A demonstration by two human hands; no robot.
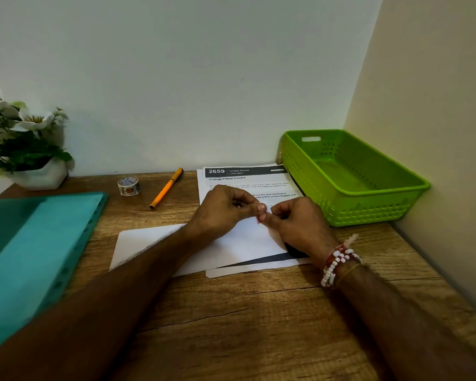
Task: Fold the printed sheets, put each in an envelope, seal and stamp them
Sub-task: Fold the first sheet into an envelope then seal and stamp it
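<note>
Left hand (pixel 223 209) and right hand (pixel 300 224) pinched a red-edged stamp (pixel 258 220) beside green basket (pixel 368 213) | I judged slow peeling best, landing square on envelope (pixel 143 243).

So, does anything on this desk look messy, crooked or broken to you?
Nothing spilled or damaged. Just one untidy spot: the white envelope lies askew across the printed sheets, whose edges fan out beneath it. The left hand and right hand pinch a small red-edged piece above it.

Passage lies over the near desk (pixel 245 312) — green basket (pixel 374 213) crowds the right, teal folder (pixel 30 243) the left.
</note>
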